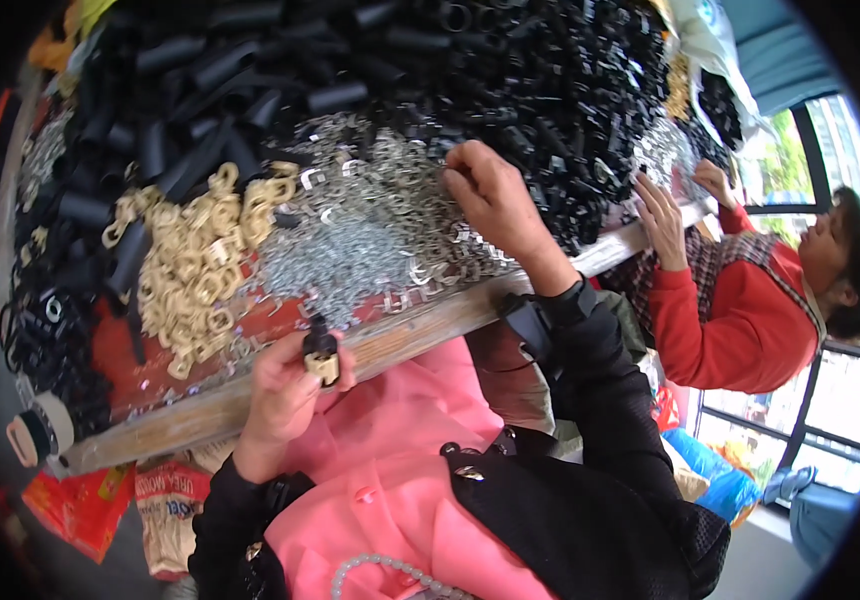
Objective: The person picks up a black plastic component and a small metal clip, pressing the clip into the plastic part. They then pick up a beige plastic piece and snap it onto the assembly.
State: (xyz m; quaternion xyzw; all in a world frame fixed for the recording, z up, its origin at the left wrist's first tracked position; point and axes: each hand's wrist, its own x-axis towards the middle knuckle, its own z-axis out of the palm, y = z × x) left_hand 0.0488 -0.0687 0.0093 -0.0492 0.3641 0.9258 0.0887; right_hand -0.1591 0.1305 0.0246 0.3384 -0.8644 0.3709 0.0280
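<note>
My left hand (285, 392) is closed around a small black-and-cream plastic part (321, 358), held upright just over the table's wooden front edge. The part's cream end faces me, and its black end points toward the piles. Farther out, my right hand (498, 205) is over the right side of a heap of small silver metal clips (380, 190). Its thumb and fingers are drawn together, and what they hold, if anything, is too small to make out. Between my hands lies a mound of tiny grey metal pieces, likely screws (325, 262). Cream plastic rings (200, 265) are piled left of it.
Black plastic tubes (220, 65) and small black parts (550, 90) cover the far side of the table. A wooden rail (390, 350) edges the red tabletop (140, 350). A tape roll (45, 428) sits at the left corner. On the right, a person in red sleeves (710, 320) works.
</note>
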